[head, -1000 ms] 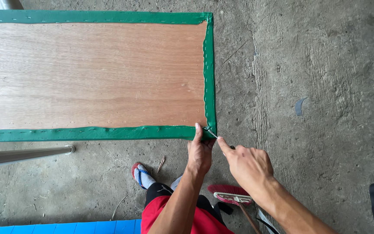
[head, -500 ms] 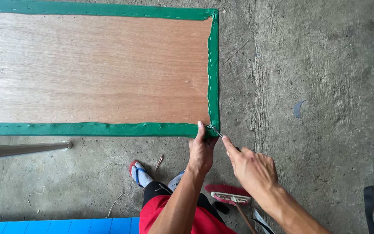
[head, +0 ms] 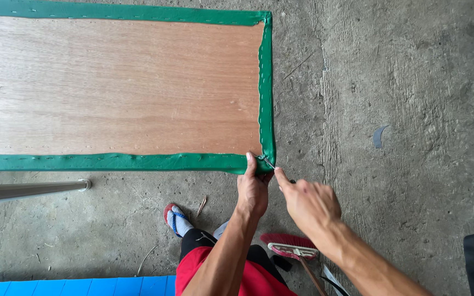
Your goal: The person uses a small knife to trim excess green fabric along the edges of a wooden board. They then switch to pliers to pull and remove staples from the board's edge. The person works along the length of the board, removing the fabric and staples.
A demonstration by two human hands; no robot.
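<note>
A brown wooden board (head: pixel 116 87) edged with stapled green fabric (head: pixel 266 93) lies raised above the concrete floor. My left hand (head: pixel 252 189) presses its thumb on the green fabric at the board's near right corner. My right hand (head: pixel 308 203) is just right of it, fingers closed around a thin metal tool (head: pixel 270 163) whose tip touches the same corner. Most of the tool is hidden inside my fist.
A red broom head (head: pixel 289 245) with its handle lies on the floor under my right forearm. A metal leg (head: pixel 34 189) juts out at the left. A blue panel (head: pixel 67 286) runs along the bottom left edge. My sandalled foot (head: pixel 175 217) stands below the board.
The view has shifted slightly, so the board's corner and both hands sit a little lower and further right. Both hands stay at the same corner.
</note>
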